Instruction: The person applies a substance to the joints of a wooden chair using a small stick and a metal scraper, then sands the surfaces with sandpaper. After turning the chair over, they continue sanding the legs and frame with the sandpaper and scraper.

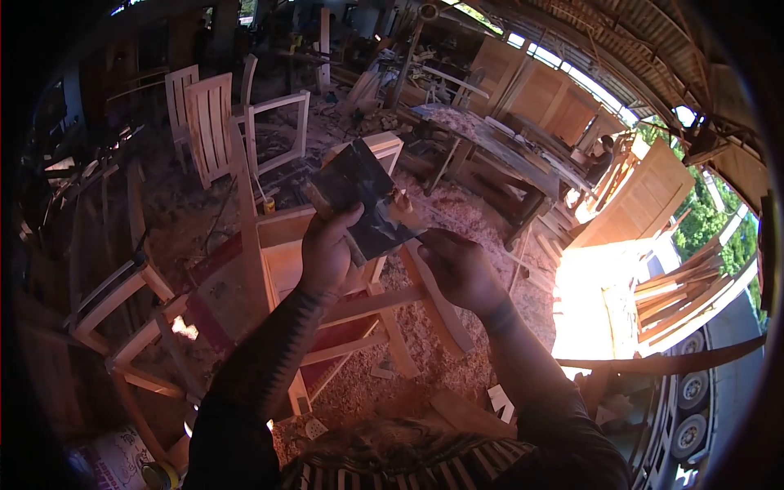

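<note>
In the middle of the head view my left hand (pixel 327 245) grips a dark, flat rectangular plate (pixel 353 175) by its near edge, thumb on top. A tan, paste-like smear (pixel 406 211) lies on the plate's right side. My right hand (pixel 460 265) is closed at the plate's right corner, fingers pinched round something thin and dark that I cannot make out. Below both hands stands an unfinished wooden chair frame (pixel 282 233), with a curved wooden leg (pixel 441 306) under my right hand.
Wooden chair backs (pixel 211 126) stand at the back left. A long workbench (pixel 490 147) is at the back right, near leaning door panels (pixel 641 196). Wood shavings (pixel 392 400) cover the floor. A bucket (pixel 122 457) sits at lower left, and a truck (pixel 694 400) at right.
</note>
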{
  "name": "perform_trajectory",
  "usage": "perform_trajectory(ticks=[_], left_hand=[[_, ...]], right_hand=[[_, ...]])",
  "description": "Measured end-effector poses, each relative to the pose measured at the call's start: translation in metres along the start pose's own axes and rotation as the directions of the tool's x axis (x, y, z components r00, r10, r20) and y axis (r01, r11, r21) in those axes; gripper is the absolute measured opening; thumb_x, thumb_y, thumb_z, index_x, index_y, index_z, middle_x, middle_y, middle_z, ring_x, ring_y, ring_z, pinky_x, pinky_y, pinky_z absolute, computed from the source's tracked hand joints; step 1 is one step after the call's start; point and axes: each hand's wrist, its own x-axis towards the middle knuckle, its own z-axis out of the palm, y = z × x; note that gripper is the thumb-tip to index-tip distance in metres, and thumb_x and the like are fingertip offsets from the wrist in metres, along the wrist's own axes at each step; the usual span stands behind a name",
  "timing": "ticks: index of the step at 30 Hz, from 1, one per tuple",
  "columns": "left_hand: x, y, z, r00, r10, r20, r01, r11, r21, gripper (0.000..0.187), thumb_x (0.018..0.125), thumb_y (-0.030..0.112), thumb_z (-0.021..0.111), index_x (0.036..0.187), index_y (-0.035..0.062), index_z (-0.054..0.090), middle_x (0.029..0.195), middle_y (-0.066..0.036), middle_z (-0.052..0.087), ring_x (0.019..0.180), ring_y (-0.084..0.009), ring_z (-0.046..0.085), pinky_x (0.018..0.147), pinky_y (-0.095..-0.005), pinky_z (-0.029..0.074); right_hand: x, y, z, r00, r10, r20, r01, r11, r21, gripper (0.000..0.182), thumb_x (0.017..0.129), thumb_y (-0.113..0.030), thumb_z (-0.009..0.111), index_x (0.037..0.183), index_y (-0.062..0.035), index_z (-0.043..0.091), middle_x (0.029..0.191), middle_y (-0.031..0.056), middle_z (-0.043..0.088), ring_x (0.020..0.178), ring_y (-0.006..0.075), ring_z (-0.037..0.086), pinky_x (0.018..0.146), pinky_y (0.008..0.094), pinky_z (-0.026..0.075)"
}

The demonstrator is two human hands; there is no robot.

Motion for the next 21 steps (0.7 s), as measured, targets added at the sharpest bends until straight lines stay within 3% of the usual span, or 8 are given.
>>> perform_trajectory(ticks=[4, 9, 13, 14, 16, 17, 18, 21], left_hand=[[0.002, 0.012, 0.009, 1.0, 0.023, -0.021, -0.021, 0.996, 0.088, 0.039, 0.094, 0.003, 0.06, 0.132, 0.0008, 0.057, 0.121, -0.013, 0.069, 0.11, -0.0279, 0.071, 0.097, -0.0431, 0.06], [0.006, 0.001, 0.011, 0.988, 0.146, -0.056, -0.097, 0.854, 0.511, 0.025, 0.093, 0.006, 0.066, 0.117, -0.0015, 0.064, 0.113, -0.011, 0.071, 0.104, -0.0215, 0.072, 0.094, -0.0379, 0.06], [0.017, -0.001, 0.01, 0.984, 0.138, -0.112, -0.08, 0.905, 0.418, 0.034, 0.097, 0.012, 0.063, 0.128, -0.0004, 0.063, 0.119, -0.012, 0.073, 0.107, -0.0249, 0.073, 0.093, -0.0409, 0.061], [0.017, 0.003, 0.01, 0.98, 0.166, -0.114, -0.117, 0.93, 0.35, 0.034, 0.098, 0.015, 0.063, 0.128, 0.0, 0.063, 0.12, -0.012, 0.073, 0.106, -0.0251, 0.074, 0.092, -0.0418, 0.062], [-0.005, 0.02, 0.011, 0.95, 0.264, -0.168, -0.164, 0.877, 0.451, 0.036, 0.1, 0.019, 0.062, 0.13, 0.0008, 0.063, 0.118, -0.012, 0.074, 0.105, -0.0258, 0.074, 0.091, -0.0424, 0.062], [-0.02, 0.036, 0.0, 0.98, 0.194, -0.038, -0.155, 0.875, 0.459, 0.037, 0.1, 0.018, 0.061, 0.133, 0.0005, 0.061, 0.117, -0.011, 0.074, 0.104, -0.0243, 0.074, 0.091, -0.0404, 0.062], [-0.051, 0.053, -0.029, 0.97, 0.227, -0.087, -0.122, 0.763, 0.635, 0.037, 0.1, 0.017, 0.06, 0.133, 0.0, 0.06, 0.119, -0.012, 0.073, 0.105, -0.0241, 0.074, 0.092, -0.0403, 0.061], [-0.126, 0.065, -0.068, 0.892, 0.362, -0.269, 0.034, 0.541, 0.84, 0.037, 0.101, 0.013, 0.059, 0.135, -0.0015, 0.058, 0.123, -0.013, 0.071, 0.107, -0.0235, 0.072, 0.094, -0.0401, 0.06]], right_hand=[[0.021, 0.012, -0.034, 0.966, -0.233, -0.109, 0.219, 0.968, -0.127, 0.043, 0.091, -0.001, 0.063, 0.134, -0.0074, 0.065, 0.126, 0.0193, 0.068, 0.11, 0.0391, 0.068, 0.091, 0.0442, 0.058], [0.048, 0.01, -0.058, 0.815, -0.569, 0.109, 0.572, 0.762, -0.303, 0.045, 0.082, 0.0, 0.066, 0.125, -0.0107, 0.071, 0.121, 0.0106, 0.071, 0.107, 0.0307, 0.068, 0.092, 0.0397, 0.057], [0.057, 0.051, -0.061, 0.723, -0.606, 0.331, 0.674, 0.725, -0.144, 0.042, 0.081, 0.0, 0.066, 0.121, -0.0126, 0.073, 0.115, 0.0074, 0.073, 0.104, 0.028, 0.069, 0.09, 0.0397, 0.057], [0.055, 0.072, -0.061, 0.718, -0.634, 0.287, 0.676, 0.733, -0.07, 0.04, 0.083, 0.0, 0.067, 0.12, -0.0137, 0.074, 0.116, 0.0096, 0.073, 0.101, 0.0289, 0.069, 0.088, 0.0402, 0.057], [0.058, 0.126, -0.067, 0.792, -0.56, 0.243, 0.484, 0.818, 0.31, 0.032, 0.094, 0.002, 0.063, 0.125, -0.0046, 0.07, 0.118, 0.0156, 0.073, 0.098, 0.0248, 0.072, 0.082, 0.0356, 0.057], [0.044, 0.158, -0.066, 0.901, -0.409, 0.147, 0.272, 0.794, 0.544, 0.031, 0.097, 0.003, 0.06, 0.127, 0.0007, 0.067, 0.118, 0.0169, 0.072, 0.101, 0.0241, 0.072, 0.081, 0.0341, 0.058], [0.034, 0.198, -0.067, 0.951, -0.253, 0.178, 0.061, 0.717, 0.694, 0.03, 0.098, 0.002, 0.06, 0.127, 0.0019, 0.066, 0.12, 0.0171, 0.071, 0.102, 0.026, 0.072, 0.08, 0.0356, 0.061], [0.005, 0.343, -0.038, 0.877, -0.249, 0.411, -0.194, 0.598, 0.777, 0.033, 0.097, -0.016, 0.068, 0.12, 0.0079, 0.068, 0.113, 0.0213, 0.072, 0.098, 0.0317, 0.072, 0.076, 0.0432, 0.062]])
